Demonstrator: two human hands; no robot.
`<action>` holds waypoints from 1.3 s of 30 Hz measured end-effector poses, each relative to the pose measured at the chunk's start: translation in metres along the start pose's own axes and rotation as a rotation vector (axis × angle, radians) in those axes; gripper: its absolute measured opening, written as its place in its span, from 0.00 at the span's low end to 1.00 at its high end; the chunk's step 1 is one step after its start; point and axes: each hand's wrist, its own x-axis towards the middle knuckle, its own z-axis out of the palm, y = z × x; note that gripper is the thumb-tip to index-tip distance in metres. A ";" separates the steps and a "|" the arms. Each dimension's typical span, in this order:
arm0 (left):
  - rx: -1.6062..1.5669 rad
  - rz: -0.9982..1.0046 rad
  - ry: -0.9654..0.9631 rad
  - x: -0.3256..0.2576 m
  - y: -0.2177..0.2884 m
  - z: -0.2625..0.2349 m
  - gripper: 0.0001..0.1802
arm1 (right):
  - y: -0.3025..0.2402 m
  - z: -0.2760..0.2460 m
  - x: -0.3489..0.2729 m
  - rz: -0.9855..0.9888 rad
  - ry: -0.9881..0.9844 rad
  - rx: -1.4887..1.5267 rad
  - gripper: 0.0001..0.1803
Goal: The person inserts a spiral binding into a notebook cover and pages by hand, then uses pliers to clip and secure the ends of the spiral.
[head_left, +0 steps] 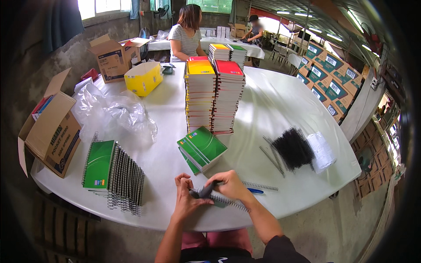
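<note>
At the near edge of the table, my left hand (187,199) and my right hand (231,184) work close together. Both sets of fingers are closed on a dark grey object (206,191), whose kind I cannot make out. A black spiral binding coil (230,202) runs from my fingers toward the right, under my right wrist, with something greenish below it. Another coil (265,186) lies beyond my right wrist, beside a slim blue item (255,190). Just ahead of my hands, green-covered notebooks (202,147) rest in a small skewed pile.
Tall stacks of yellow notebooks (201,94) and red notebooks (228,96) stand mid-table. Coil-bound green notebooks (100,168) are piled at left. Black coils (293,149) lie at right beside a white roll (321,151). Cartons (57,136), clear plastic (116,114) and a yellow box (144,79) occupy the left side.
</note>
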 end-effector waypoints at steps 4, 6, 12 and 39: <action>0.004 0.006 -0.031 -0.006 -0.004 -0.002 0.40 | 0.025 -0.029 0.007 0.131 0.397 -0.346 0.10; 0.015 -0.043 -0.103 -0.009 -0.002 -0.007 0.37 | 0.048 -0.060 0.007 0.472 0.322 -0.838 0.15; 0.119 0.053 -0.091 -0.011 0.001 0.003 0.34 | -0.018 -0.069 -0.021 0.092 0.432 -0.771 0.24; 0.192 0.056 0.001 -0.023 -0.003 0.013 0.35 | -0.058 0.013 -0.019 0.174 -0.023 -0.623 0.13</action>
